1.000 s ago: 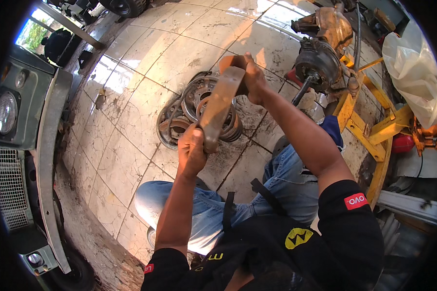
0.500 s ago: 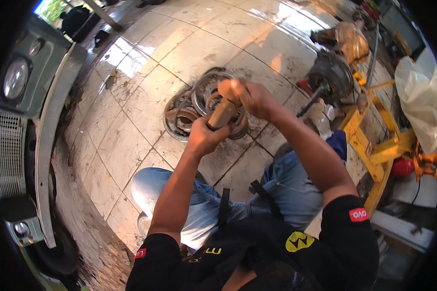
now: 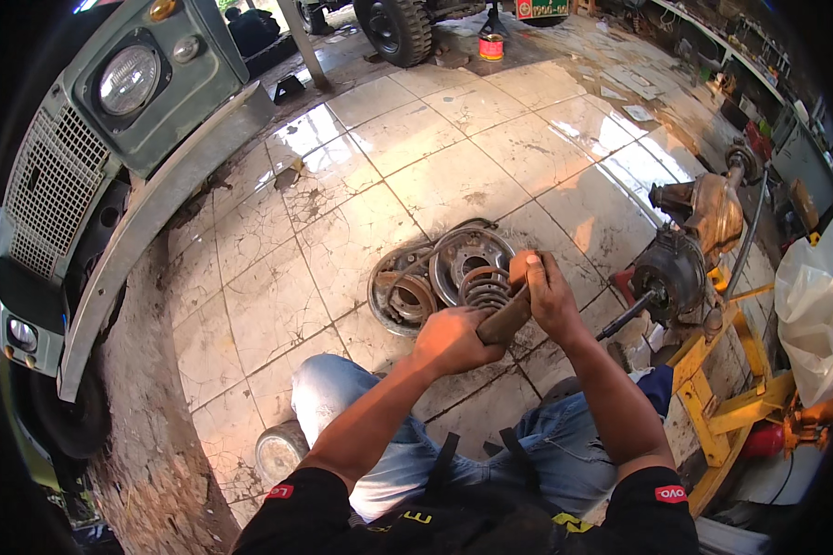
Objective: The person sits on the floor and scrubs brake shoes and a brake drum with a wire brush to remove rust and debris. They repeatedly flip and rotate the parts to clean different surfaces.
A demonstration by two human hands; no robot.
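My left hand [image 3: 455, 342] is closed around the lower end of a curved brown brake shoe [image 3: 506, 320], held tilted above the floor between my knees. At its upper end my right hand [image 3: 551, 296] pinches a small orange-brown piece [image 3: 520, 266] against the shoe; its kind is unclear. Just beyond my hands, two round metal brake drums [image 3: 447, 252] lie side by side on the tiles. A rusty coil spring [image 3: 484, 292] shows beside the shoe, partly hidden by it. Inside the left drum rests a curved rusty part [image 3: 413, 289].
A grey-green vehicle front with a metal bumper [image 3: 157, 222] stands at the left. On the right are a dark round axle part [image 3: 666, 273], a yellow metal stand [image 3: 708, 407] and a white plastic bag [image 3: 810, 296]. A red tin [image 3: 491, 47] sits far back.
The view has tilted upward, showing more of the floor and vehicle. Both hands still hold the brake shoe, now turned so its curve shows; the right hand stays at its upper end.
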